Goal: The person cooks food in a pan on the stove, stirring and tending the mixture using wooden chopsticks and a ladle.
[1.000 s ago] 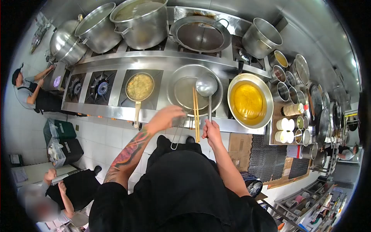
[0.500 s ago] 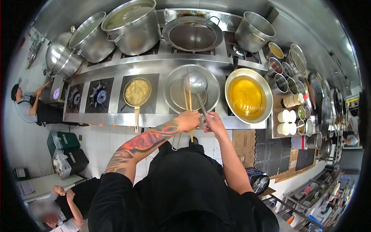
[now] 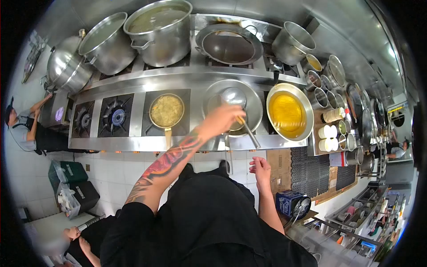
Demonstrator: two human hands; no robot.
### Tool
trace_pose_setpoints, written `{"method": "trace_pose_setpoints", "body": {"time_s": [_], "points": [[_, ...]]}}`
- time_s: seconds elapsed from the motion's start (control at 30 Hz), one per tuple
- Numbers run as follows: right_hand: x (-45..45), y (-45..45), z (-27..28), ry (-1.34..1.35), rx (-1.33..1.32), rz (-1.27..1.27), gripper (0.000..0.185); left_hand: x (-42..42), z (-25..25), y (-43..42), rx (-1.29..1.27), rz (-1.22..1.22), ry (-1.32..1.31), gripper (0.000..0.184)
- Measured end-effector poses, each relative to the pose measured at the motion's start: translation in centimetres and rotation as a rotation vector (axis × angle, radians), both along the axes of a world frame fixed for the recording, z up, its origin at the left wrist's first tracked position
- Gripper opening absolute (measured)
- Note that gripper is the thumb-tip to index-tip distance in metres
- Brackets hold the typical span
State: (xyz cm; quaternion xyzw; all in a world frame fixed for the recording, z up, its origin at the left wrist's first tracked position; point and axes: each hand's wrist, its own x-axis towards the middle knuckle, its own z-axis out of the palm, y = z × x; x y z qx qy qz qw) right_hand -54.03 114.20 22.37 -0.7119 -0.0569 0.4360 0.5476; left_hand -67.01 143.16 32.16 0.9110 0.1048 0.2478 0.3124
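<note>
My left hand [image 3: 224, 119] is closed around wooden chopsticks [image 3: 240, 120], mostly hidden by the fingers. It hovers over a wide metal bowl [image 3: 255, 98] on the stove. Inside that bowl rests a ladle [image 3: 234, 95], its handle slanting out over the front rim. My right hand [image 3: 261, 170] is lower, in front of the stove edge, holding nothing, its fingers loosely bent and apart. Left of the bowl, a small frying pan [image 3: 168, 133] contains a pale yellow-brown food [image 3: 167, 111]. To the right, a wide pan [image 3: 307, 127] holds yellow liquid [image 3: 287, 111].
Large stockpots [image 3: 162, 46] and a dark wok [image 3: 231, 46] stand on the back row. A lit burner [image 3: 118, 116] is at the left. Seasoning containers [image 3: 327, 138] stand at the right. One person [image 3: 26, 124] works far left; another person's hands [image 3: 73, 232] show lower left.
My right hand has let go of the ladle and drawn back toward me. My left hand has moved up over the bowl with the chopsticks. The view has shifted slightly.
</note>
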Motion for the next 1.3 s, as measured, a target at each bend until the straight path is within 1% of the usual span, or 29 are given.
{"method": "trace_pose_setpoints", "body": {"time_s": [0.03, 0.07, 0.1, 0.13, 0.17, 0.2, 0.23, 0.3, 0.33, 0.37, 0.4, 0.43, 0.5, 0.53, 0.6, 0.63, 0.7, 0.73, 0.77, 0.83, 0.87, 0.93, 0.97, 1.03, 1.07, 1.13, 1.17, 1.23, 1.3], "points": [[-1.1, 0.4, 1.8, -0.174, 0.039, 0.051, 0.028, -1.2, 0.9, 0.8, -0.105, 0.073, -0.095, 0.043], [-2.0, 0.9, 3.6, -0.349, 0.081, 0.104, 0.024, -2.5, 1.8, 1.4, -0.174, 0.089, -0.099, 0.038], [-2.6, 1.8, 5.6, -0.348, 0.08, 0.112, 0.024, -3.8, 3.5, 1.6, -0.245, 0.104, -0.103, 0.034], [-2.7, 3.4, 7.7, -0.44, 0.128, 0.127, 0.022, -4.6, 4.2, 1.6, -0.246, 0.11, -0.104, 0.034], [-2.6, 5.1, 8.8, -0.533, 0.177, 0.141, 0.02, -5.2, 4.7, 1.4, -0.314, 0.116, -0.148, 0.028], [-1.8, 6.6, 8.9, -0.89, 0.153, 0.206, 0.02, -5.7, 5.1, 1.1, -0.382, 0.118, -0.193, 0.023], [-0.3, 8.0, 8.9, -1.247, 0.123, 0.267, 0.022, -6.3, 5.7, 0.9, -0.385, 0.115, -0.194, 0.023], [3.8, 9.9, 6.1, -1.565, -0.076, 0.336, 0.037, -7.4, 6.2, 0.4, -0.34, 0.203, -0.358, 0.017], [5.3, 10.4, 3.4, -1.571, -0.089, 0.329, 0.037, -8.2, 5.8, 0.6, -0.302, 0.214, -0.398, 0.017], [6.9, 10.8, 0.4, -1.42, -0.349, 0.463, 0.043, -8.9, 5.4, 0.6, -0.307, 0.202, -0.406, 0.017], [8.4, 11.4, -0.8, -1.249, -0.598, 0.589, 0.05, -9.6, 5.0, 0.4, -0.309, 0.244, -0.435, 0.017], [8.4, 13.2, 1.5, -0.546, -0.628, 0.588, 0.054, -10.3, 4.7, 0.3, -0.308, 0.29, -0.463, 0.017], [7.9, 14.1, 3.1, -0.283, -0.494, 0.673, 0.044, -12.0, 3.9, -0.2, -0.332, 0.307, -0.461, 0.017], [7.8, 14.2, 2.8, -0.282, -0.499, 0.665, 0.044, -12.6, 3.5, -0.5, -0.359, 0.324, -0.447, 0.018], [7.8, 13.5, 1.5, -0.187, -0.266, 0.583, 0.034, -13.2, 2.4, -1.3, -0.414, 0.358, -0.484, 0.018], [7.1, 12.8, 1.0, -0.187, -0.273, 0.566, 0.034, -13.4, 2.0, -1.7, -0.459, 0.396, -0.522, 0.018], [5.4, 10.6, 0.3, -0.154, -0.101, 0.355, 0.028, -14.2, 1.1, -2.3, -0.488, 0.401, -0.492, 0.018], [4.8, 9.3, 0.9, -0.134, -0.053, 0.313, 0.017, -14.5, 0.7, -2.4, -0.507, 0.428, -0.463, 0.018], [4.2, 7.7, 1.5, -0.139, -0.055, 0.309, 0.017, -14.7, 0.4, -2.6, -0.509, 0.422, -0.466, 0.018], [3.2, 5.3, 3.0, -0.24, 0.112, 0.111, 0.024, -15.1, -0.1, -3.0, -0.569, 0.421, -0.526, 0.022], [3.6, 5.0, 4.1, -0.239, 0.109, 0.108, 0.024, -15.3, -0.6, -3.0, -0.615, 0.397, -0.54, 0.026], [5.2, 3.8, 5.9, -0.318, 0.176, 0.054, 0.033, -15.0, -0.8, -3.3, -0.652, 0.399, -0.527, 0.027], [7.0, 3.8, 5.1, -0.293, 0.248, 0.004, 0.036, -14.9, -0.9, -3.3, -0.684, 0.404, -0.52, 0.027], [8.4, 4.5, 7.3, -0.278, 0.184, -0.089, 0.031, -14.4, -1.1, -3.4, -0.694, 0.383, -0.521, 0.027], [9.1, 4.5, 7.2, -0.278, 0.186, -0.092, 0.031, -14.2, -1.2, -3.5, -0.704, 0.367, -0.528, 0.027], [10.3, 4.5, 6.2, -0.135, 0.206, -0.242, 0.027, -13.7, -0.8, -3.7, -0.718, 0.361, -0.551, 0.027], [10.9, 4.2, 5.5, -0.135, 0.206, -0.24, 0.027, -13.6, -0.6, -3.8, -0.733, 0.357, -0.573, 0.027], [11.1, 3.5, 4.6, -0.061, 0.181, -0.304, 0.019, -13.3, -0.4, -3.9, -0.694, 0.358, -0.602, 0.027], [10.9, 3.0, 4.0, -0.095, 0.129, -0.284, 0.016, -13.4, -0.4, -3.9, -0.656, 0.358, -0.629, 0.027]]}}
